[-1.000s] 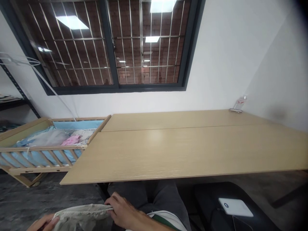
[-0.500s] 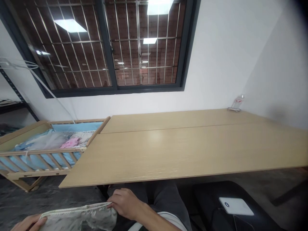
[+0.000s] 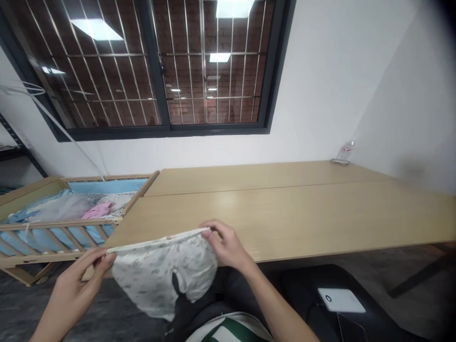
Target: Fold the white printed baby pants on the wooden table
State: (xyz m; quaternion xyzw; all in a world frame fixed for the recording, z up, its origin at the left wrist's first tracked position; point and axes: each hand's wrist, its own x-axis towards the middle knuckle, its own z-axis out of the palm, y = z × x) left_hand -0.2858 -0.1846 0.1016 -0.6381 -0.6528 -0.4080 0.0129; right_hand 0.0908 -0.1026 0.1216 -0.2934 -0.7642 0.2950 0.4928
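A small pair of white baby pants with a faint print hangs between my hands, its waistband stretched almost level and its two legs dangling. My left hand pinches the left end of the waistband, thumb in front. At the other end, my right hand grips the waistband between thumb and fingers. The pants hang by the front edge of the wooden table, with the upper part in front of the tabletop and the legs above my lap.
Left of the table stands a wooden crib with blue lining and cloth items inside. A clear bottle is at the table's far right corner. On a black seat at right lies a white phone. A barred window faces me.
Both hands have risen from low by my lap to the table's front edge, moving right and lifting the pants with them. The pants now hang spread out in fuller view.
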